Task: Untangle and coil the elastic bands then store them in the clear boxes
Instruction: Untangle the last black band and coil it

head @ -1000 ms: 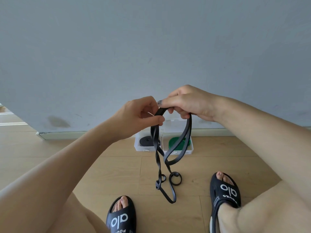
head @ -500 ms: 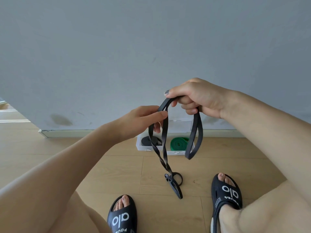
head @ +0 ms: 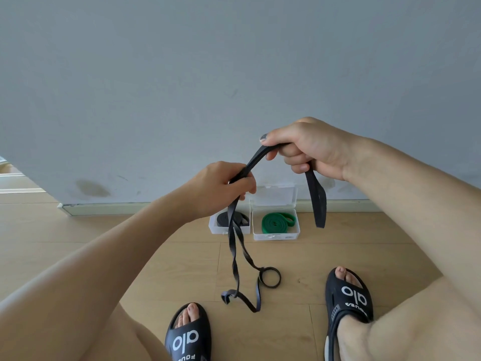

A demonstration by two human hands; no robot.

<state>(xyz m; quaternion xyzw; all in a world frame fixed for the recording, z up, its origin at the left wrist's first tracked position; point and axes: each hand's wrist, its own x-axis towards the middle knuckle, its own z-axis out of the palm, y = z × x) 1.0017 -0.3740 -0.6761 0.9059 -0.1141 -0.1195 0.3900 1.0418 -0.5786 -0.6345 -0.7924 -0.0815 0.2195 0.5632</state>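
A long black elastic band (head: pixel 318 199) stretches between both hands in mid-air. My right hand (head: pixel 309 149) pinches its upper part, and a short loop hangs down from that hand. My left hand (head: pixel 223 188), lower and to the left, grips the band too; below it twisted strands trail to the floor and end in a small ring-shaped curl (head: pixel 270 277). Two open clear boxes stand by the wall: the left box (head: pixel 215 227) holds a coiled black band (head: pixel 223 219), the right box (head: pixel 276 235) a coiled green band (head: pixel 276 222).
A grey wall (head: pixel 234 74) with a skirting board rises right behind the boxes. The floor is light wood. My feet in black slides, left (head: pixel 187 334) and right (head: pixel 348 295), rest at the bottom, with my bare knees at both lower corners.
My hands have drawn apart, the right one rising to the right, the left one sliding down the band. The hanging strands have swung and partly untwisted, with their ends spreading on the floor.
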